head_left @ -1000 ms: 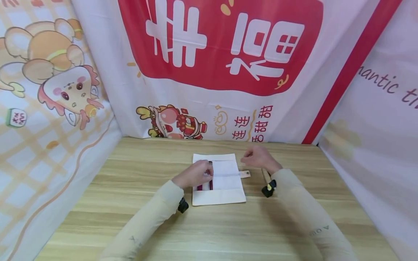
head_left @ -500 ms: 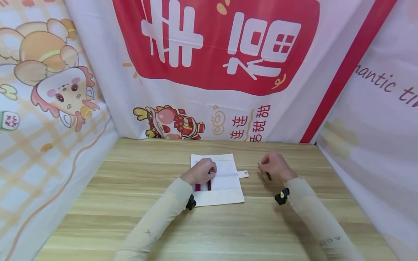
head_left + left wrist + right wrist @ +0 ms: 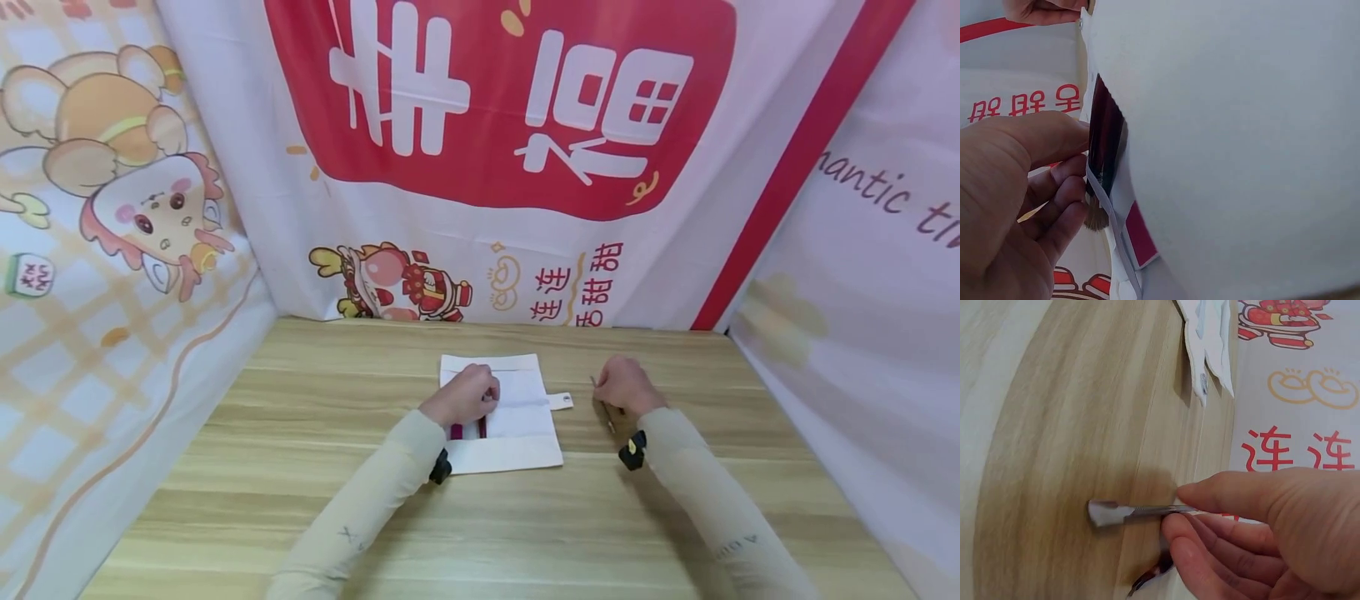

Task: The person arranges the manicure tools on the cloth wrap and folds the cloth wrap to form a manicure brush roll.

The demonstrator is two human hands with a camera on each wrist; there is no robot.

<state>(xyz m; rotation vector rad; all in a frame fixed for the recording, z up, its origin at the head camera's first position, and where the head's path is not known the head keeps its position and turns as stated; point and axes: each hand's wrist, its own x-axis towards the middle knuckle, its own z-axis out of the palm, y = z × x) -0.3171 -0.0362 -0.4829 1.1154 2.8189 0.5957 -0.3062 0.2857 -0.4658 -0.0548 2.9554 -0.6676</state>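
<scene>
Head view first: left hand over the left half of an open white brush pouch, right hand out past the pouch's snap tab. Closer on the left: thumb and curled fingers pinching at a dark red-handled brush in the pouch, bristles beside the fingertips, a magenta strip tucked close by. Over to the right: thumb and fingertips gripping a slim metal tool, flat pale end jutting free above the wood-grain table. Just below those fingers, a dark slim object, upper end hidden; hard to tell whether held or lying loose.

Trouble spots, then. A careless lift on the right: likely to knock or drag that dark object, being so close. A slack pinch: liable to let the thin shaft roll or drop. A sharp tug on the left: apt to pull the brush askew or splay bristles against the pouch edge.

Edges and room next: broad tabletop toward the near side and off to the left, a bare gap between snap tab and right hand. Tighter at the back, with printed curtain right along the far edge.
</scene>
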